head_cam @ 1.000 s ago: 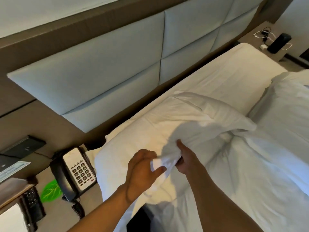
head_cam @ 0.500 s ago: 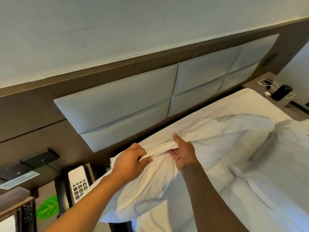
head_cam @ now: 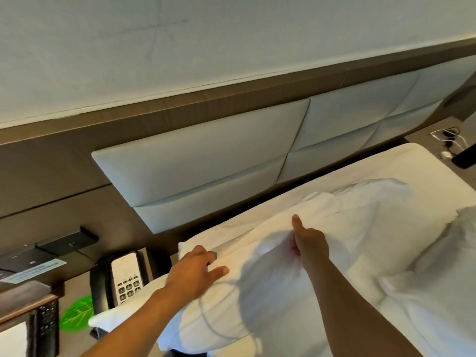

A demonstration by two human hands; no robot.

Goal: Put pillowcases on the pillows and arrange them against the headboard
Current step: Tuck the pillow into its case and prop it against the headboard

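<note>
Pillow [head_cam: 270, 266], one, at bed [head_cam: 425, 181] head end below headboard [head_cam: 206, 161]. Two hands: left hand [head_cam: 193, 273] now released, fingers spread flat; right hand [head_cam: 310, 244] still clamped on pillowcase fabric.

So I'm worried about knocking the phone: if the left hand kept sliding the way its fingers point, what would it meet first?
Probably not the phone. The left hand points right, across the pillow toward the right hand gripping its fabric; it would likely meet that bunched fabric first, though depth is unclear.

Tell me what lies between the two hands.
Only white pillow fabric spans from the left hand to the right hand, seen in the head view.
</note>
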